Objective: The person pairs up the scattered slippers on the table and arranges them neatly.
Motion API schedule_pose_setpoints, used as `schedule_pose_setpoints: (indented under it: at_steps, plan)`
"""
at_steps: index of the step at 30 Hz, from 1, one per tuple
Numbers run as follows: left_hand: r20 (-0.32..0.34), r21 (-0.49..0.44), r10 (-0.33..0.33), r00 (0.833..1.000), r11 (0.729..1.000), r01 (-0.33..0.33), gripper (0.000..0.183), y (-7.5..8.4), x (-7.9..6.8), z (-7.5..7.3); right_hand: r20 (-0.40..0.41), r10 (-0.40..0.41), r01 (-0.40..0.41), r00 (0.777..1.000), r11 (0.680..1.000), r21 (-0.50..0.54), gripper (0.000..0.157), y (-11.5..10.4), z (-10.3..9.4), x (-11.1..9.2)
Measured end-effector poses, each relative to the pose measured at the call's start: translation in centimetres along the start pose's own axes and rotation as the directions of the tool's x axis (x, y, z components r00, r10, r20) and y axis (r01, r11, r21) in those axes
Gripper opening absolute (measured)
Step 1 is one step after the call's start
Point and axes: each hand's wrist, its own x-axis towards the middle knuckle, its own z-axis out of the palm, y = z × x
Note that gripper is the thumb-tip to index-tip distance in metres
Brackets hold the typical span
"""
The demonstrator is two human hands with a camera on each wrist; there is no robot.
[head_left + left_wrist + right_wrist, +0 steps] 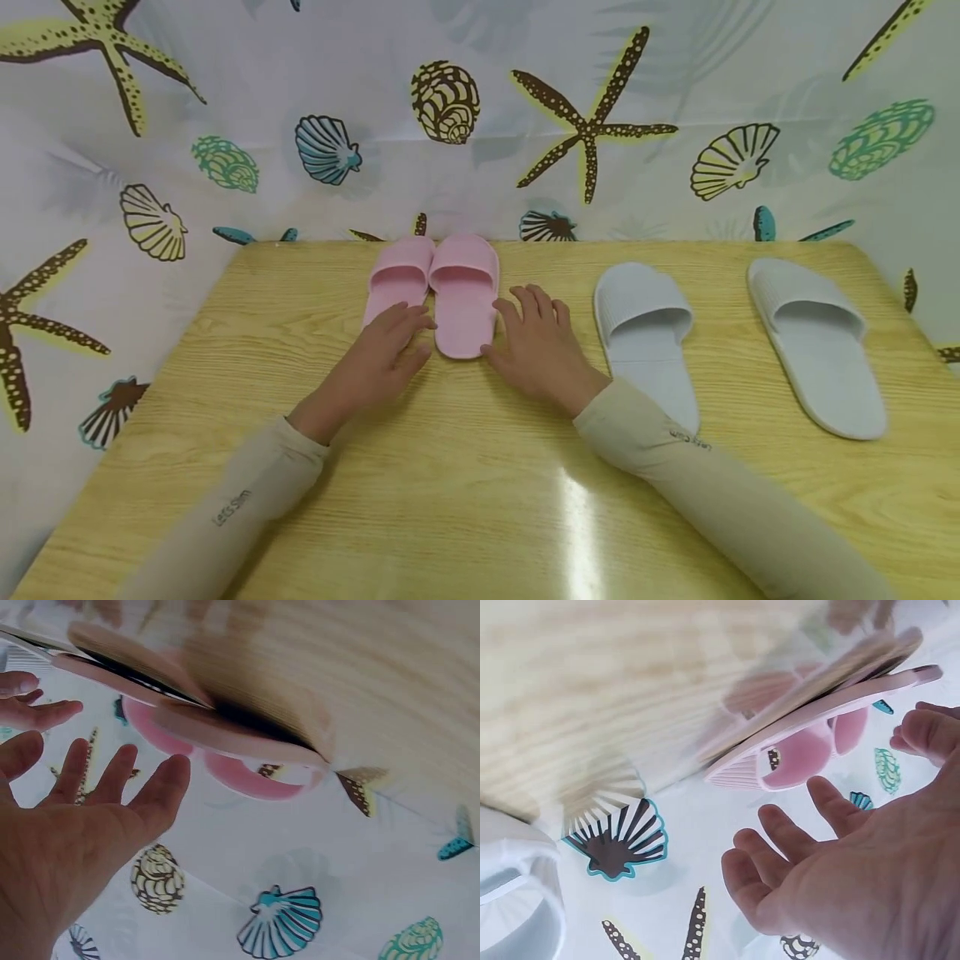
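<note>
Two pink slippers stand side by side at the back of the table, toes toward the patterned cloth. My left hand (375, 362) hovers over the heel of the left pink slipper (397, 287), fingers relaxed and holding nothing; it hides part of that heel. Beside the right edge of the right pink slipper (465, 312) is my right hand (542, 346), its fingers loosely bent around nothing. Whether its fingertips touch the slipper I cannot tell. In the left wrist view the left palm (75, 847) shows bare, and the right palm (855, 877) is likewise bare in the right wrist view.
To the right lie two white slippers, the nearer one (648, 333) partly behind my right forearm and the farther one (817, 346) near the table's right side. A cloth (495, 183) printed with shells and starfish rises behind the wooden table (450, 500).
</note>
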Motion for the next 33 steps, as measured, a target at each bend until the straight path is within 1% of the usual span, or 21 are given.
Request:
schedule_pose_setpoints:
  at_steps: [3,6,9,12,15,18,22,26,29,33]
  plan:
    - [-0.03,0.032,0.045,0.999,0.999,-0.044,0.027,1.0,-0.2,0.7,0.005,-0.026,0.026,1.0,1.0,-0.011,0.061,-0.2,0.0,-1.5]
    - [-0.023,0.062,0.038,0.999,0.997,-0.036,0.025,2.1,-0.4,1.4,-0.001,-0.058,0.058,0.998,0.998,-0.028,0.058,-0.2,0.0,-3.1]
    - [0.041,0.115,0.009,0.999,0.993,-0.014,0.028,3.2,-0.5,2.0,-0.013,-0.104,0.104,0.994,0.994,-0.038,0.054,0.0,0.0,-4.8]
    - [0.117,0.164,-0.019,0.993,0.986,-0.001,0.036,4.1,-0.6,2.4,-0.029,-0.156,0.154,0.987,0.987,-0.055,0.051,0.5,0.0,-6.4]
    - [0.147,0.186,-0.033,0.989,0.983,0.005,0.041,4.9,-0.7,2.6,-0.042,-0.188,0.184,0.981,0.979,-0.086,0.05,1.1,-0.1,-7.9]
    - [0.147,0.194,-0.025,0.989,0.981,-0.004,0.041,5.5,-0.6,2.9,-0.047,-0.191,0.186,0.98,0.978,-0.088,0.049,1.9,-0.3,-9.3]
    - [0.174,0.223,-0.007,0.985,0.974,-0.032,0.041,6.3,-0.2,3.5,-0.056,-0.16,0.156,0.985,0.985,-0.066,0.049,3.3,-0.7,-11.0]
    - [0.206,0.238,-0.021,0.978,0.971,-0.03,0.042,6.8,0.2,3.8,-0.079,-0.13,0.128,0.988,0.991,-0.038,0.047,5.0,-1.4,-12.0]
    - [0.2,0.224,-0.013,0.98,0.974,-0.032,0.042,6.9,0.3,3.9,-0.116,-0.127,0.126,0.985,0.992,-0.018,0.045,6.7,-1.9,-12.5]
    - [0.177,0.199,0.003,0.984,0.979,-0.038,0.041,7.3,0.8,3.9,-0.19,-0.128,0.129,0.973,0.992,-0.007,0.044,8.8,-2.4,-12.8]
